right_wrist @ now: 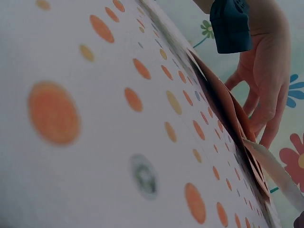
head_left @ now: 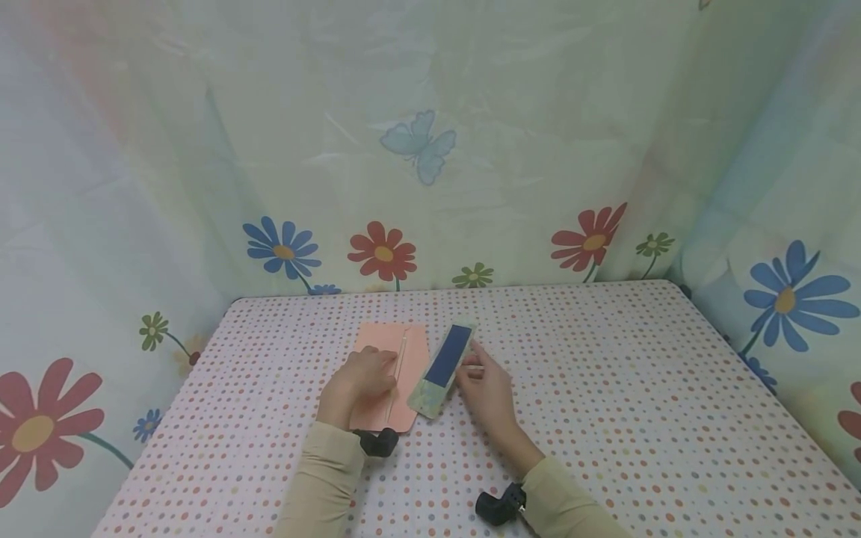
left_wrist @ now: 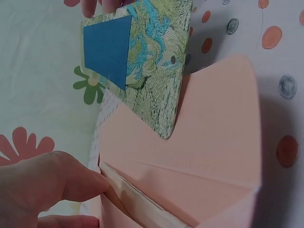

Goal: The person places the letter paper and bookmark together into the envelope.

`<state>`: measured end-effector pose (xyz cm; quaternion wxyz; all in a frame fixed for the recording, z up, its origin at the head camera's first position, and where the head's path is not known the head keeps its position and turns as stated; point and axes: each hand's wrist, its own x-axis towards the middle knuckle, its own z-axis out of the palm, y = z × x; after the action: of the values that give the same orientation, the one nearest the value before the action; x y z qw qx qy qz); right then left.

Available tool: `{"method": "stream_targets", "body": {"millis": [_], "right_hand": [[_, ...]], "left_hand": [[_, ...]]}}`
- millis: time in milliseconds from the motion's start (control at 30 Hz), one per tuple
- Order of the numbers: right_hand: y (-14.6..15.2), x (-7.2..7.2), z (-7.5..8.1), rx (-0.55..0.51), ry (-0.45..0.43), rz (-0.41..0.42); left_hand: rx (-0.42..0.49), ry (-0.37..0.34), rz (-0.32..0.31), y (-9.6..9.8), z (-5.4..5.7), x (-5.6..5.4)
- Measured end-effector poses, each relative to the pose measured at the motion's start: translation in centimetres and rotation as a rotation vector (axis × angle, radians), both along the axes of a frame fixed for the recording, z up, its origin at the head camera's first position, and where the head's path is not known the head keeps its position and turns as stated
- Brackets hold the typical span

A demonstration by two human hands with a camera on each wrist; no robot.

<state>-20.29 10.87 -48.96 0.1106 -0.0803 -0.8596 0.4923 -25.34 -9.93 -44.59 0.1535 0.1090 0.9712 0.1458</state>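
The left hand (head_left: 363, 377) pinched the mouth of the salmon-pink paper envelope (head_left: 415, 355) at left, while the right hand (head_left: 489, 388) gripped the textured green-and-blue rectangular card (head_left: 449, 356) beside its right edge, whose near corner, if lowered askew, might have creased the paper.

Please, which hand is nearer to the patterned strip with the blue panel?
Right. The right hand holds the patterned strip by its right edge in the head view. The left hand is apart from the strip, touching the pink envelope.
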Motion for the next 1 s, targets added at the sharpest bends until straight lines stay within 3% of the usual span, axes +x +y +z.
{"method": "stream_targets", "body": {"millis": [367, 600, 1000], "right_hand": [[-0.68, 0.44, -0.31, 0.117, 0.028, 0.076], [-0.72, 0.57, -0.54, 0.256, 0.068, 0.166], [-0.92, 0.73, -0.72, 0.340, 0.049, 0.259]], "left_hand": [[-0.005, -0.003, -0.007, 0.08, 0.19, 0.26], [0.016, -0.010, 0.009, 0.09, 0.13, 0.24], [-0.013, 0.002, 0.018, 0.17, -0.11, 0.24]]}}
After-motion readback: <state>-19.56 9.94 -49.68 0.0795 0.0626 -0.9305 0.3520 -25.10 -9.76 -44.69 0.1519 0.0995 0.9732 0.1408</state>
